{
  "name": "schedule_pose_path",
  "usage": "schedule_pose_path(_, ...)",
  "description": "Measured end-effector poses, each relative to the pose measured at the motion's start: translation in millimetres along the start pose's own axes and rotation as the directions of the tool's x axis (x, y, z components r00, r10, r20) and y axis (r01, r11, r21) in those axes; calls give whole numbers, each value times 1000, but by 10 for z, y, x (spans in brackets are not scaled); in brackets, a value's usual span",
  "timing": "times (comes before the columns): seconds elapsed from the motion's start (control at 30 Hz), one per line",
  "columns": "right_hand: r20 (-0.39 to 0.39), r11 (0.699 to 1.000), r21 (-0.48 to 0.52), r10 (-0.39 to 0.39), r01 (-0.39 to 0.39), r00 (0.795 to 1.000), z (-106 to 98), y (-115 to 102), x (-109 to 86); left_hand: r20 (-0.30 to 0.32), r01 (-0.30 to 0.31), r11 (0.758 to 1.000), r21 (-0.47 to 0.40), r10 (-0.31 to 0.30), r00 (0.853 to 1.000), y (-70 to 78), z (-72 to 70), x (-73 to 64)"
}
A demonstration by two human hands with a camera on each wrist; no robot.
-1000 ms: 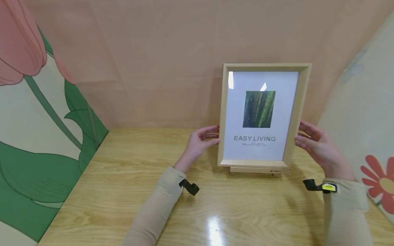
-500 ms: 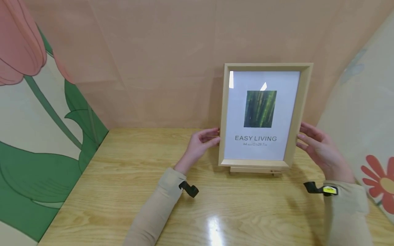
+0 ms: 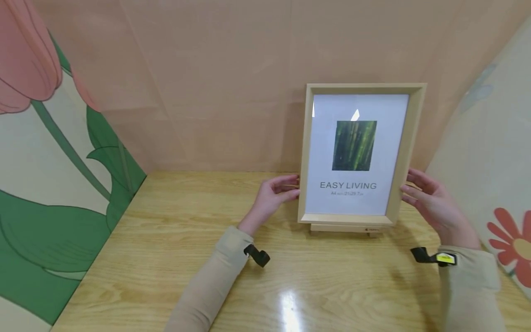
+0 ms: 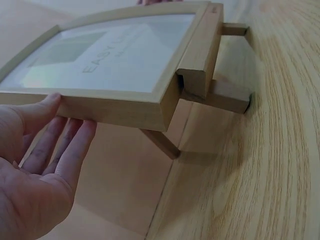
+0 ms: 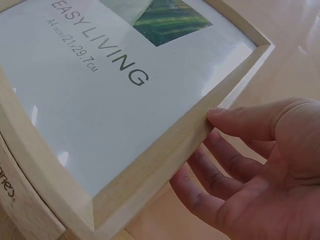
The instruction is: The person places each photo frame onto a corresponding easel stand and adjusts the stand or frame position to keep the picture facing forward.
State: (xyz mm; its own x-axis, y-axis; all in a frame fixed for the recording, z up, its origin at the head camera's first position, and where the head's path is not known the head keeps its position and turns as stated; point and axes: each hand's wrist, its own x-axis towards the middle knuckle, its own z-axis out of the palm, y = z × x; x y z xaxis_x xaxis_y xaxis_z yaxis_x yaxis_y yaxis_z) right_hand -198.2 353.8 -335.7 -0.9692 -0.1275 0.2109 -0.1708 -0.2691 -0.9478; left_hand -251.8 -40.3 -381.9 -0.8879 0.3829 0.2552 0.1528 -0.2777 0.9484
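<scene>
A light wooden picture frame (image 3: 404, 152) leans back on a small wooden easel (image 3: 344, 228). Behind its glazing is a white sheet with a green bamboo picture and the words EASY LIVING. My left hand (image 3: 271, 196) grips the frame's left side low down; in the left wrist view the thumb lies on the front edge and the fingers reach behind. On the opposite side my right hand (image 3: 439, 205) holds the edge likewise, thumb (image 5: 240, 120) at the front and fingers curled toward the back. The frame's lower edge sits on the easel's ledge (image 4: 200, 65), and the left wrist view shows the easel's legs.
Everything stands on a wood-grain table (image 3: 199, 207) whose back edge meets a pinkish cloth backdrop (image 3: 224, 92). Floral panels (image 3: 74, 184) flank it left and right. The easel's rear leg (image 4: 162, 142) reaches down to the table behind the frame.
The picture frame has slid slightly to the right along the easel's ledge, with both hands moving along with it. The easel has stayed in place.
</scene>
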Motion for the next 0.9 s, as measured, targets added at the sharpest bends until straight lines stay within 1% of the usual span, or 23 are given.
schedule_pose_path(0.2,-27,999,-30,16,-17,1000,7,-11,3,-12,5,1000,-10,-5,1000,-2,22,5)
schedule_pose_path(0.33,-35,1000,-10,29,-30,999,9,-9,6,-32,11,999,-30,-12,999,-10,31,-13)
schedule_pose_path(0.43,-30,999,4,54,-54,998,1,-5,7,-55,38,997,-63,-42,998,-9,29,-45)
schedule_pose_path(0.5,-7,996,34,80,-79,997,-26,1,1,-70,67,994,-90,-73,995,-23,15,-68)
schedule_pose_path(0.57,31,989,84,118,-120,993,-71,17,-15,-75,102,988,-114,-111,991,-43,-8,-92)
schedule_pose_path(0.6,41,985,93,142,-145,989,-104,32,-28,-78,119,986,-116,-128,989,-58,-22,-107)
schedule_pose_path(0.67,84,975,122,179,-188,980,-179,72,-67,-69,160,982,-104,-168,983,-101,-58,-141)
schedule_pose_path(0.73,140,965,121,216,-233,966,-258,120,-110,-53,205,975,-80,-210,976,-154,-94,-185)
schedule_pose_path(0.77,160,962,104,233,-251,959,-296,142,-135,-43,229,971,-67,-232,972,-180,-110,-210)
schedule_pose_path(0.8,184,960,80,251,-269,950,-329,164,-161,-35,251,967,-54,-253,967,-200,-121,-238)
schedule_pose_path(0.83,212,955,83,263,-286,941,-357,186,-185,-20,276,960,-46,-278,960,-220,-132,-266)
schedule_pose_path(0.9,252,944,85,290,-319,923,-404,226,-230,8,326,943,-58,-326,945,-248,-137,-318)
